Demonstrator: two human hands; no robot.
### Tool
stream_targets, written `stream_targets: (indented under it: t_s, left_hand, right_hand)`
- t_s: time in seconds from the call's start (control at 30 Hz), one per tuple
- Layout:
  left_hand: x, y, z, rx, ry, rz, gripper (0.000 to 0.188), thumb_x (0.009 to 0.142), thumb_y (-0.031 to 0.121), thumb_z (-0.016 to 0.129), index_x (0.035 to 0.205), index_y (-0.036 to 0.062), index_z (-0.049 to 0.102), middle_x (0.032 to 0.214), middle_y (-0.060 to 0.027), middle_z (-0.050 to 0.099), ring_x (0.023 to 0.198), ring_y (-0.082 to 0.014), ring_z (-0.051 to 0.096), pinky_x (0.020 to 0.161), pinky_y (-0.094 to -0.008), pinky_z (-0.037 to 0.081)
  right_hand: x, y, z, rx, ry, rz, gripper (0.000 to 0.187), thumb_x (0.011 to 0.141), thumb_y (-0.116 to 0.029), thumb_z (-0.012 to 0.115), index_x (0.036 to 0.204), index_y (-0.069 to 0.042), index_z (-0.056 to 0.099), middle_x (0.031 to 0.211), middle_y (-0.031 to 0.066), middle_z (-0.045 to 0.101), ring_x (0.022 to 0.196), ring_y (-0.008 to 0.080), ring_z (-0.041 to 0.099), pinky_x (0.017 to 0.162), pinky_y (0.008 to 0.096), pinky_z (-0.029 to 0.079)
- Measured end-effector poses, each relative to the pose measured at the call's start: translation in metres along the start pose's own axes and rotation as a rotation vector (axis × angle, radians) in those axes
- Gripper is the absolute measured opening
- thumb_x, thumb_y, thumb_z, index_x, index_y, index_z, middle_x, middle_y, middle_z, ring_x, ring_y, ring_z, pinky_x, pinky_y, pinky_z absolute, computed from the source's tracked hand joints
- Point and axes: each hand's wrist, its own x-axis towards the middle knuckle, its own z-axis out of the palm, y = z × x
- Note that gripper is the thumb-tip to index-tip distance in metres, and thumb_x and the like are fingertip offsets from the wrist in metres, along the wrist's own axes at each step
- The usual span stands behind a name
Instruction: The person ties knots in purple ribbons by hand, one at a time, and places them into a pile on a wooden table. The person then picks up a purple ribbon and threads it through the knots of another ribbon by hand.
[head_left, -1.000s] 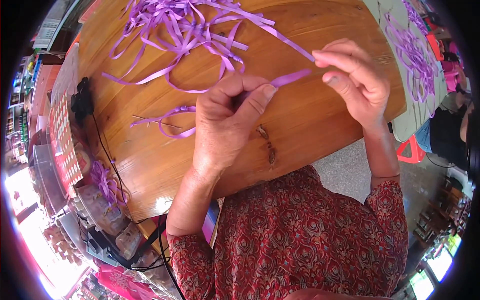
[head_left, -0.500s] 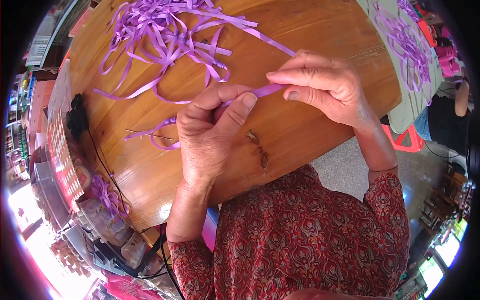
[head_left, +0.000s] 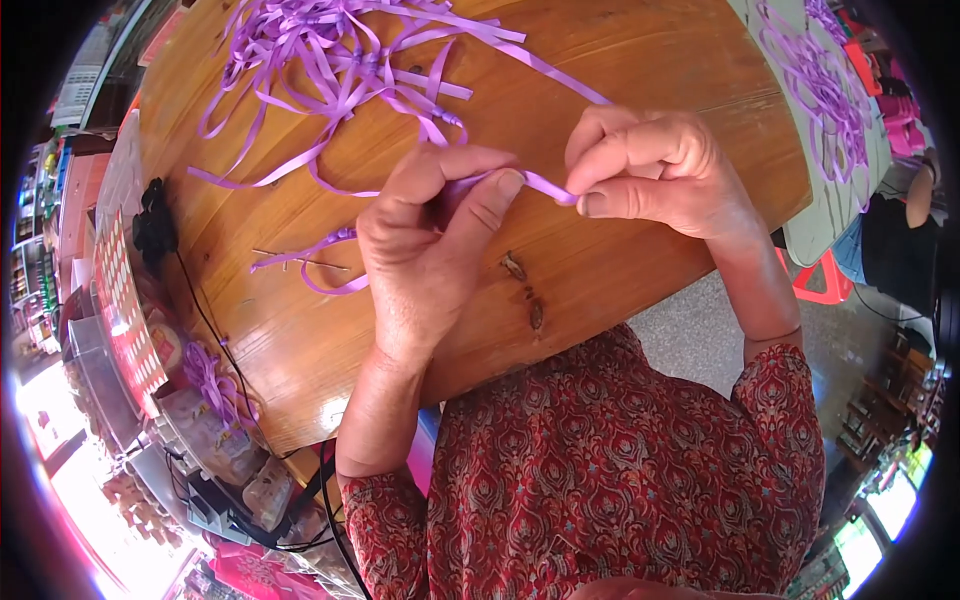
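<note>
A purple ribbon [head_left: 546,187] runs taut between my two hands above the wooden table. My left hand [head_left: 430,235] pinches it between thumb and forefinger, the other fingers curled. At the ribbon's right end, thumb and forefinger of my right hand [head_left: 645,170] are closed on it. Beyond the hands lies a heap of purple ribbons [head_left: 330,60] with knots in several places. One long strand reaches from the heap to behind my right hand. Left of my left wrist, a looped ribbon with a wound knot [head_left: 335,237] lies beside a thin stick or needle [head_left: 300,262].
The wooden table [head_left: 600,270] has a dark knot mark near its front edge. A black object with a cable [head_left: 153,225] sits at the left edge. More purple ribbons [head_left: 820,90] lie on a pale surface at right, above a red stool [head_left: 825,280]. Another person sits far right.
My right thumb and forefinger have come together on the ribbon, where they were apart before. The ribbon piece between the hands looks narrower and tilts down to the right.
</note>
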Motion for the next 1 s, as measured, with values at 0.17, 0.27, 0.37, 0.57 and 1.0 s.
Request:
stream_targets:
  t_s: [0.17, 0.27, 0.37, 0.57, 1.0]
  left_hand:
    - [-0.003, 0.004, 0.01, -0.365, 0.0, -0.176, 0.012, 0.085, -0.003, 0.061, 0.096, 0.0014, 0.062, 0.082, 0.0024, 0.058, 0.072, -0.0018, 0.049, 0.063, -0.0156, 0.039]
    - [-0.003, 0.002, 0.01, -0.503, 0.0, -0.16, 0.013, 0.086, -0.003, 0.06, 0.098, 0.0014, 0.06, 0.085, 0.0011, 0.061, 0.074, -0.0019, 0.051, 0.065, -0.0155, 0.04]
    - [-0.004, 0.005, 0.012, -0.58, 0.02, -0.173, 0.013, 0.086, -0.004, 0.059, 0.098, 0.0016, 0.06, 0.085, 0.001, 0.061, 0.075, -0.0021, 0.052, 0.066, -0.0155, 0.04]
    - [-0.008, -0.002, 0.017, -0.471, 0.021, -0.052, 0.013, 0.086, -0.006, 0.058, 0.097, 0.0009, 0.061, 0.088, 0.0001, 0.06, 0.076, -0.0026, 0.051, 0.068, -0.0161, 0.04]
    - [-0.011, -0.004, 0.026, -0.422, 0.112, -0.005, 0.014, 0.084, -0.004, 0.062, 0.098, -0.0014, 0.062, 0.09, 0.0002, 0.06, 0.078, -0.0031, 0.052, 0.073, -0.0164, 0.043]
  right_hand:
    - [-0.002, 0.02, 0.014, 0.83, 0.038, 0.174, 0.014, 0.082, -0.007, 0.063, 0.095, -0.002, 0.067, 0.08, 0.0057, 0.057, 0.067, 0.0133, 0.048, 0.061, 0.026, 0.036]
    - [-0.002, 0.022, 0.019, 1.104, -0.006, 0.171, 0.02, 0.086, -0.013, 0.06, 0.102, -0.002, 0.065, 0.082, 0.0054, 0.056, 0.069, 0.0126, 0.045, 0.061, 0.0262, 0.032]
    - [-0.002, 0.025, 0.029, 1.21, 0.01, 0.183, 0.025, 0.088, -0.014, 0.058, 0.109, -0.001, 0.063, 0.085, 0.0048, 0.056, 0.073, 0.0119, 0.045, 0.063, 0.0264, 0.032]
    - [-0.001, 0.013, 0.034, 0.854, 0.158, 0.197, 0.025, 0.086, -0.006, 0.059, 0.11, 0.002, 0.062, 0.09, 0.0048, 0.058, 0.08, 0.0132, 0.05, 0.07, 0.0267, 0.038]
    - [0.008, -0.002, 0.033, -0.23, 0.25, -0.208, 0.022, 0.078, 0.007, 0.065, 0.1, 0.002, 0.065, 0.084, 0.0069, 0.062, 0.076, 0.0139, 0.059, 0.069, 0.0244, 0.047]
